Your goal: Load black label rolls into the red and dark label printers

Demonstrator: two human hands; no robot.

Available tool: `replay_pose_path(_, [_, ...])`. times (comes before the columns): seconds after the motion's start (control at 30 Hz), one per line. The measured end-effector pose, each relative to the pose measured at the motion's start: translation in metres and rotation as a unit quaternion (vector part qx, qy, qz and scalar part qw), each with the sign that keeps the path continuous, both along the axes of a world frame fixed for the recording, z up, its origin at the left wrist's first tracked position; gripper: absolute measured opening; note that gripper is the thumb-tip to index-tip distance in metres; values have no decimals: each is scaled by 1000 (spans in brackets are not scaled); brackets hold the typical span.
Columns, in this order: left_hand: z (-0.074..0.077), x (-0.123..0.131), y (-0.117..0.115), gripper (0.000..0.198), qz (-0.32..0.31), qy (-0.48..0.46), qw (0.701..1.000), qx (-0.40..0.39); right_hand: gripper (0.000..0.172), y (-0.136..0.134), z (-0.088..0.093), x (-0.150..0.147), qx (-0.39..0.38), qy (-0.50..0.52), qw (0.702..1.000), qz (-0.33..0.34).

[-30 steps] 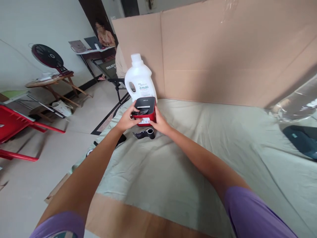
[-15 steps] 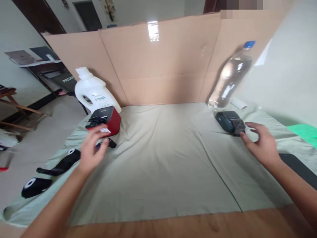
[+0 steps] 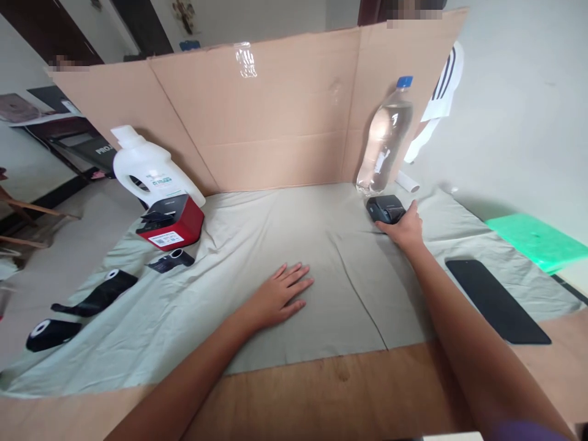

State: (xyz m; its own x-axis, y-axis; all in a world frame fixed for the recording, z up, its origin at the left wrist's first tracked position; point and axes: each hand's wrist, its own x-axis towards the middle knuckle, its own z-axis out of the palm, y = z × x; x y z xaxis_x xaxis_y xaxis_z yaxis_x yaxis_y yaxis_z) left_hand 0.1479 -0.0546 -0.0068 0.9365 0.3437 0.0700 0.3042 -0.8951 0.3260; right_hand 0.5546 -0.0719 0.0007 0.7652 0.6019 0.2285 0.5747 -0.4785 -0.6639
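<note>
- "PROJ" on chair back (image 3: 94,146), far left.
- Right hand (image 3: 407,231) closed around boxy black device (image 3: 383,209).
- Left hand (image 3: 274,299) spread flat on creased cloth (image 3: 285,226), gripping nothing.

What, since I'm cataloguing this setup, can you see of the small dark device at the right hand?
The small dark device is a low, rounded box, apparently plastic, with a glossy panel on its right. It appears to lie flat on the greenish cloth, just in front of the clear plastic bottle. The right hand holds its right end.
</note>
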Motion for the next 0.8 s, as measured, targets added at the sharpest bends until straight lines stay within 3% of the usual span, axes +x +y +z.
replay_pose_path(0.1, [-2,-3,0,55,-3,-3,1000,6,108,-4,2,-12,1,-10,999,-36])
replay_pose_path(0.2, [-3,-1,-1,55,-5,-11,1000,9,94,-4,7,-50,26,-41,999,-24])
replay_pose_path(0.37, [-5,-2,-2,53,-4,-38,999,2,87,15,23,-167,54,-79,991,89])
replay_pose_path(0.53, [-4,-5,-1,46,-23,-84,996,-8,86,41,26,-269,26,-47,992,115])
replay_pose_path(0.63, [-4,-5,-1,42,-27,-119,992,-25,91,50,17,-296,16,-21,993,118])
replay_pose_path(0.8, [-7,-6,-1,45,1,-118,991,-63,94,49,3,-309,35,-54,990,129])
